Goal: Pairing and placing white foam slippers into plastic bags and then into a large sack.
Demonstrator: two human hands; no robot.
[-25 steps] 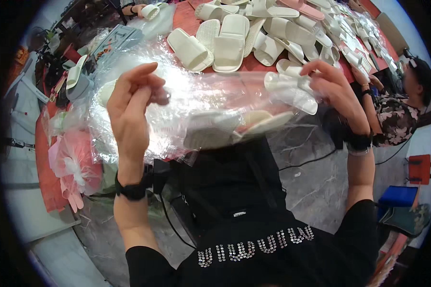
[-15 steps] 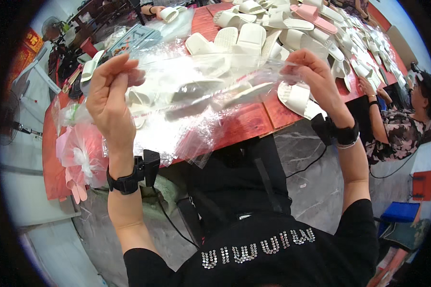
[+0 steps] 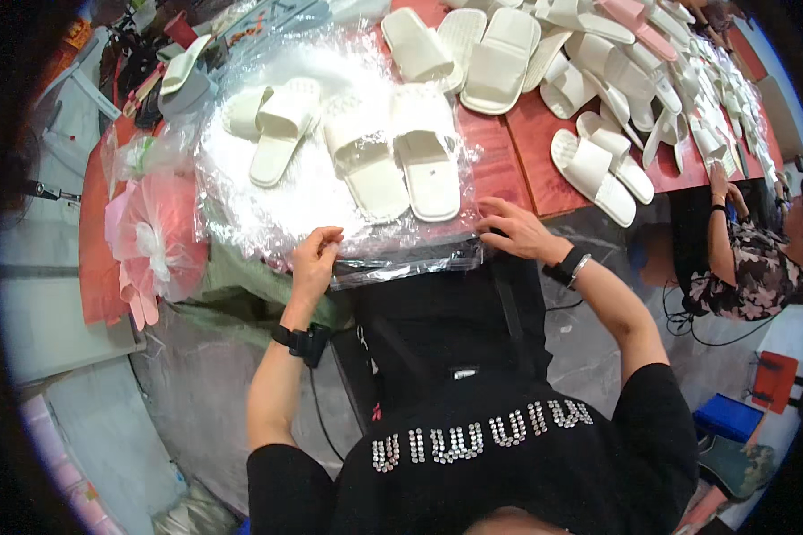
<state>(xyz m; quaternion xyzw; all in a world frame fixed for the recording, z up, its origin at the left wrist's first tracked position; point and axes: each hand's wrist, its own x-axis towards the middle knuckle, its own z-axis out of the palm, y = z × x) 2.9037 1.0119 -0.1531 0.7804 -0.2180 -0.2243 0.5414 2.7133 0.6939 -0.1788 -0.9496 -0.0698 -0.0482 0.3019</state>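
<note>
A clear plastic bag (image 3: 419, 242) lies along the near table edge, its shiny rim hanging a little over it. My left hand (image 3: 315, 259) pinches the bag's near left part between thumb and fingers. At the right corner my right hand (image 3: 519, 232) holds the film with its lower fingers, while its upper finger stretches out. Under or inside the film are two cream slippers, a left slipper (image 3: 375, 189) and a right slipper (image 3: 433, 183), side by side with toe straps away from me. Glare hides which layer covers them. Another cream pair (image 3: 281, 134) rests to their left on plastic.
Many cream slippers (image 3: 500, 62) and a pink slipper (image 3: 638, 27) heap across the red table (image 3: 544, 178). One pair (image 3: 593, 169) sits near the front edge. A knotted pink bag (image 3: 156, 245) is at left. A co-worker (image 3: 749, 276) is at right.
Both hands came down and toward me with the bag, from a stretched hold above the table to its near edge. The cream pair beneath now shows clearly.
</note>
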